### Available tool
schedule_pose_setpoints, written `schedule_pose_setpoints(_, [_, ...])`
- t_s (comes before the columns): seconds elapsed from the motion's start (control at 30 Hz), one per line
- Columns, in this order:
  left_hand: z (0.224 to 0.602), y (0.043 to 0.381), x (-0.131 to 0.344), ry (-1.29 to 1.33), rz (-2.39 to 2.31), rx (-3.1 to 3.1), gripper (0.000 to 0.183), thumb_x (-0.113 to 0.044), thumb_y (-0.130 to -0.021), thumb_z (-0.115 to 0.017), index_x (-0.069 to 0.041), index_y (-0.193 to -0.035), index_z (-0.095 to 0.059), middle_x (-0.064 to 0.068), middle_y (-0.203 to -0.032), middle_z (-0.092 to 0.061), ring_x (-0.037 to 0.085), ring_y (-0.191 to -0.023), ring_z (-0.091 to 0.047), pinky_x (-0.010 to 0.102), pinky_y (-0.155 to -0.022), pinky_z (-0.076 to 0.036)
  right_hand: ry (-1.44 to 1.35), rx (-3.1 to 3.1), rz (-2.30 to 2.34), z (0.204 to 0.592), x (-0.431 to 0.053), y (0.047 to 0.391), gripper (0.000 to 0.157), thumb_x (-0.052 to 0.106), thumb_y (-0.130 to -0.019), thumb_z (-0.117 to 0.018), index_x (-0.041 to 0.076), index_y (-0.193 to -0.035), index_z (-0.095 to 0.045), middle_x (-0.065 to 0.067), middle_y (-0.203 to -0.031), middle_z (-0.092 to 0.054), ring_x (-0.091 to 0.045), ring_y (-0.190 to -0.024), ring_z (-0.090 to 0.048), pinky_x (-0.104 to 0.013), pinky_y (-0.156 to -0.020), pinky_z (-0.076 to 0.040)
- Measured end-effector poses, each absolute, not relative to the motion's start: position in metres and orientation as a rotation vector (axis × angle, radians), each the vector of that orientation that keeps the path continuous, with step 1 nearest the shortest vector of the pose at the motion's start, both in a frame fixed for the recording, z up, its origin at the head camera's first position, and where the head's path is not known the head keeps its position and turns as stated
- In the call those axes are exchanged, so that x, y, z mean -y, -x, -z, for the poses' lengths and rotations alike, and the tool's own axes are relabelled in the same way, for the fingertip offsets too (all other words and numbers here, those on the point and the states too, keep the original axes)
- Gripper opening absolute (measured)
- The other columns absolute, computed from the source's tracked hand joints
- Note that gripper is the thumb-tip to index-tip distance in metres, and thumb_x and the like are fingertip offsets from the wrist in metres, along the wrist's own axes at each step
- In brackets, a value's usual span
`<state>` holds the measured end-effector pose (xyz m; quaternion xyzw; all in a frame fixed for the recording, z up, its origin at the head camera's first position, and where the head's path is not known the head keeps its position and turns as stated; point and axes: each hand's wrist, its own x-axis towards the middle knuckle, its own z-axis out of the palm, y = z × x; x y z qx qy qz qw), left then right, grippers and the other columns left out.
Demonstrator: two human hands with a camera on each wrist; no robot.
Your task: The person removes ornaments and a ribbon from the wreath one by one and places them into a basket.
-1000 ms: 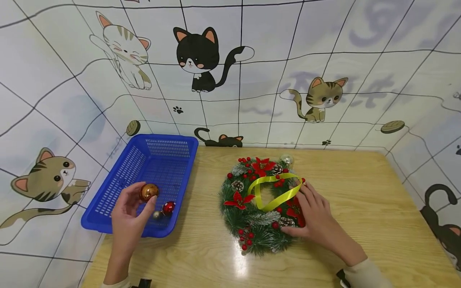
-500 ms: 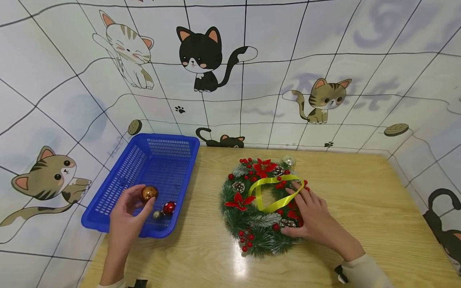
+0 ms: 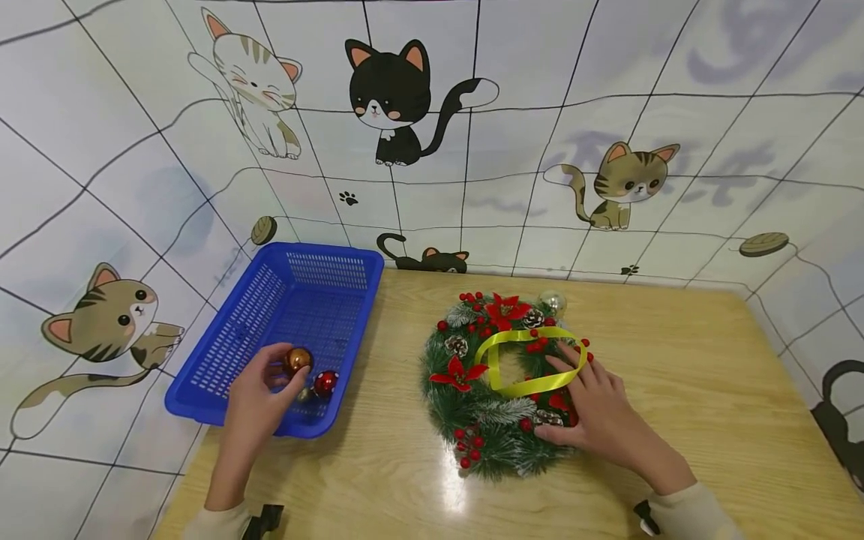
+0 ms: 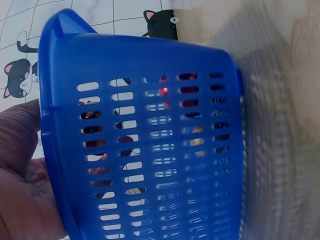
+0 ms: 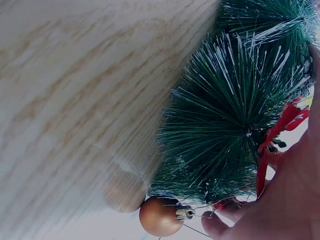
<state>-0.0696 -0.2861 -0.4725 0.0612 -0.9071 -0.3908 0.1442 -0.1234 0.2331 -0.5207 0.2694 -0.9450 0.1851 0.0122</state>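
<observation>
Over the front of the blue basket (image 3: pixel 337 259), my left hand (image 3: pixel 253 401) pinches a shiny copper-coloured bauble (image 3: pixel 298 361) between thumb and fingers. Beneath it in the basket lie a red bauble (image 3: pixel 326 383) with white spots and a small pale gold one, partly hidden by the thumb. My right hand (image 3: pixel 607 424) rests on the right side of a green Christmas wreath (image 3: pixel 496 454), fingers spread, the thumb beside a pinecone. Red poinsettias, berries and pinecones dress the wreath. A yellow ribbon loop (image 3: pixel 533 388) lies across it, touching the right fingers.
A pale gold bauble (image 3: pixel 552 303) sits at the wreath's far edge; in the right wrist view a gold bauble (image 5: pixel 161 217) shows beside the greenery. The wooden table (image 3: pixel 695 360) meets a wall (image 3: pixel 526 210) printed with cartoon cats. The basket's slotted side fills the left wrist view.
My left hand has shifted slightly toward the baubles in the basket, still holding the copper-coloured bauble. The view has turned a little; the right hand stays on the wreath.
</observation>
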Motion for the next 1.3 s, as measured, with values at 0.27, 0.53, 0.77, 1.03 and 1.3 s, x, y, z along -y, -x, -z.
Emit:
schedule_pose_setpoints(0.27, [0.47, 0.081, 0.29, -0.215, 1.053, 2.775, 0.045, -0.015, -0.1, -0.081, 0.002, -0.138, -0.064, 0.023, -0.118, -0.072, 0.034, -0.099, -0.07, 0.038, -0.072, -0.058, -0.823, 2.939, -0.562, 0.522, -0.235, 0.124, 0.108, 0.069, -0.088, -0.082, 0.004, -0.164, -0.043, -0.02, -0.176, -0.02, -0.062, -0.144, -0.035, -0.078, -0.101, -0.034])
schedule_pose_setpoints(0.53, [0.468, 0.093, 0.298, -0.281, 1.108, 2.907, 0.055, -0.024, -0.104, -0.076, 0.007, -0.144, -0.055, 0.031, -0.127, -0.066, 0.037, -0.099, -0.068, 0.043, -0.066, -0.054, -0.786, 2.928, -0.517, 0.523, -0.235, 0.123, 0.109, 0.07, -0.087, -0.082, 0.005, -0.165, -0.043, -0.019, -0.174, -0.025, -0.063, -0.141, -0.038, -0.079, -0.101, -0.035])
schedule_pose_setpoints(0.77, [0.47, 0.096, 0.293, -0.369, 0.991, 2.906, 0.053, -0.019, -0.102, -0.075, 0.01, -0.141, -0.055, 0.035, -0.122, -0.068, 0.042, -0.094, -0.068, 0.05, -0.068, -0.055, -0.747, 2.955, -0.477, 0.521, -0.231, 0.117, 0.11, 0.073, -0.086, -0.08, 0.006, -0.164, -0.043, -0.02, -0.172, -0.027, -0.061, -0.139, -0.042, -0.08, -0.098, -0.038])
schedule_pose_setpoints(1.03, [0.475, 0.098, 0.294, -0.397, 0.901, 2.955, 0.05, -0.022, -0.1, -0.074, 0.01, -0.136, -0.058, 0.031, -0.112, -0.069, 0.041, -0.088, -0.068, 0.055, -0.069, -0.055, -0.688, 2.971, -0.51, 0.522, -0.226, 0.112, 0.109, 0.072, -0.086, -0.081, 0.006, -0.164, -0.043, -0.023, -0.172, -0.028, -0.059, -0.139, -0.041, -0.08, -0.096, -0.037])
schedule_pose_setpoints(1.3, [0.472, 0.093, 0.285, -0.334, 0.955, 2.891, 0.051, -0.024, -0.104, -0.074, 0.007, -0.141, -0.059, 0.032, -0.124, -0.069, 0.046, -0.102, -0.07, 0.06, -0.075, -0.058, -0.658, 2.967, -0.504, 0.524, -0.225, 0.109, 0.108, 0.073, -0.087, -0.08, 0.006, -0.164, -0.043, -0.023, -0.172, -0.028, -0.057, -0.136, -0.041, -0.078, -0.096, -0.037])
